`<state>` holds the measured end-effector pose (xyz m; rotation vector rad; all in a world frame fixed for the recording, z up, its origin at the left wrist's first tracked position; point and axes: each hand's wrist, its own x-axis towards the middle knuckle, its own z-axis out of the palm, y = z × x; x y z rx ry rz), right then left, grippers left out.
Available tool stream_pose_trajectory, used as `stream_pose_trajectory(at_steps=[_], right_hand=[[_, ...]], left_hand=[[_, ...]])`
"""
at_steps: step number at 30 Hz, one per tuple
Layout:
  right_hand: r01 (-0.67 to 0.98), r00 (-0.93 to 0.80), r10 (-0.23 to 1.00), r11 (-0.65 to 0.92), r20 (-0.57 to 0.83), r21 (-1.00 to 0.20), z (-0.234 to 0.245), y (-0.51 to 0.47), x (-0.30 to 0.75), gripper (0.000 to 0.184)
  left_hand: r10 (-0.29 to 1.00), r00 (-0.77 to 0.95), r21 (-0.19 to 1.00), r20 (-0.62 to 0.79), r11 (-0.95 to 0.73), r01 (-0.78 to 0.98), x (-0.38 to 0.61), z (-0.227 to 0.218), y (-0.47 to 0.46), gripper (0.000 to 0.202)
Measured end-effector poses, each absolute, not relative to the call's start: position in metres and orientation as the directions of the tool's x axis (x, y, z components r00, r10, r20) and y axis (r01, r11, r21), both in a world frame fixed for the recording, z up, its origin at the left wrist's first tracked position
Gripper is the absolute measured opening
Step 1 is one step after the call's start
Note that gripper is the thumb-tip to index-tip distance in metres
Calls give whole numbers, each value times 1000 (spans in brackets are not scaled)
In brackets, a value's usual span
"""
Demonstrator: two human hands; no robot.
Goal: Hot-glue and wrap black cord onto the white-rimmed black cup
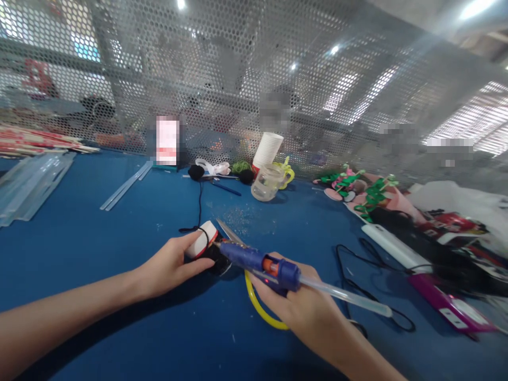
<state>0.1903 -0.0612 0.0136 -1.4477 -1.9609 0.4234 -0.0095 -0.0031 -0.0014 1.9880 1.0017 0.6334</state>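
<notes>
My left hand (170, 264) is closed on a small white paper cup (201, 241) with a red stripe, tipped on its side. Black yarn (200, 203) wraps the cup and runs back to a black ball of yarn (196, 172). My right hand (304, 299) grips a blue glue gun (252, 258), its nozzle close to the cup's edge; whether it touches I cannot tell. A clear glue stick (349, 297) sticks out of the gun's back. Beneath the gun lie scissors (257, 304) with a yellow handle, partly hidden. Something dark by the cup is hard to make out.
Behind stand a clear plastic cup (266, 184) and stacked paper cups (270, 148). A perforated metal screen (230, 69) closes off the back. Glue sticks (34, 182) lie left. On the right are a purple and white power strip (448, 304), black cords and green ribbon crafts (375, 196).
</notes>
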Motion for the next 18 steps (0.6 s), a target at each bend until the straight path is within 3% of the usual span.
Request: stream_pose_trajectory(at_steps=[11, 18], right_hand=[[727, -239, 933, 355, 269, -588, 21, -60, 197, 12], [731, -110, 964, 244, 244, -637, 19, -59, 193, 12]], left_hand=[[819, 571, 799, 61, -383, 464, -12, -2, -3, 21], [814, 580, 765, 41, -399, 506, -12, 0, -2, 21]])
